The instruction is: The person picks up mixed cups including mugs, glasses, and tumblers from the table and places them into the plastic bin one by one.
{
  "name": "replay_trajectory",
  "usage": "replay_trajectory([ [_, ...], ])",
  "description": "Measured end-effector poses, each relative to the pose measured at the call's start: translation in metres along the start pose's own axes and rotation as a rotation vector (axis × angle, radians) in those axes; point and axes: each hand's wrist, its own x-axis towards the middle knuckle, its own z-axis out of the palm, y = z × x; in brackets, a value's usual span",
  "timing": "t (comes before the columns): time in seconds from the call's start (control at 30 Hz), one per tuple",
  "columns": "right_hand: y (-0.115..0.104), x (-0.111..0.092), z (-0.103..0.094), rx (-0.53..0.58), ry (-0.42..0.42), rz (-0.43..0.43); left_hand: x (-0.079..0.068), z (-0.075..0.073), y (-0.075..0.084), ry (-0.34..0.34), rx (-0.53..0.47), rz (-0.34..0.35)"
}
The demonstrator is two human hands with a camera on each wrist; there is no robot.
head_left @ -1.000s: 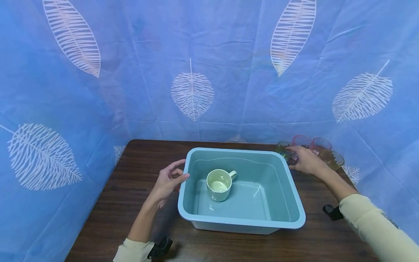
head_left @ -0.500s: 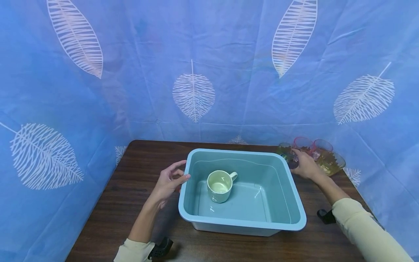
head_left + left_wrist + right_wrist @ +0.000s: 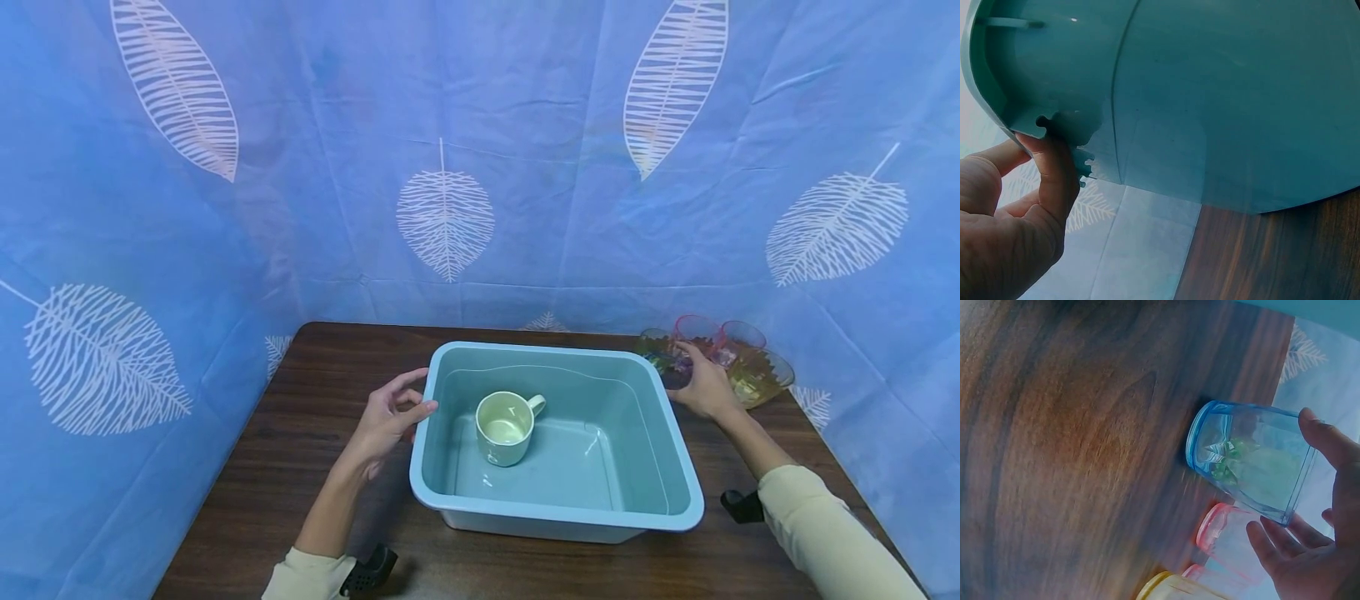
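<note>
One mug (image 3: 504,437) sits upright in the tub (image 3: 562,512), just off its middle toward nine o'clock, its handle pointing to about two o'clock. The tub rests on the table (image 3: 341,375). At its nine o'clock side, in the head view, the left hand (image 3: 386,421) is clamped on the rim, thumb and bent fingers pinching the edge.

Out past the tub's two o'clock corner, the right hand (image 3: 705,387) holds the blue glass (image 3: 1247,465), thumb near the mouth on one side, fingers on the other. I cannot tell whether that glass's base touches the table. From it, in the head view, two pink glasses (image 3: 1225,536) are close by toward two o'clock, and the yellow glass (image 3: 1175,587) is at about four o'clock.

Pale sleeves (image 3: 832,521) cover both forearms. At twelve o'clock, behind the table, hangs a blue cloth (image 3: 528,217) printed with white leaves.
</note>
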Motion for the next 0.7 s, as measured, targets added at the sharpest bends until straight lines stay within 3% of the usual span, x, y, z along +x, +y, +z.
replay_trajectory([
  [0.2, 0.0, -0.004, -0.001, 0.083, 0.025, 0.059, 0.0, 0.0, -0.001, 0.001, -0.008, -0.003],
  [0.43, -0.001, -0.011, -0.011, 0.351, 0.06, 0.112, 0.0, 0.001, -0.001, 0.005, -0.003, 0.001],
  [0.7, 0.002, -0.015, -0.018, 0.587, 0.172, 0.165, 0.0, 0.0, -0.001, 0.002, -0.002, 0.006],
])
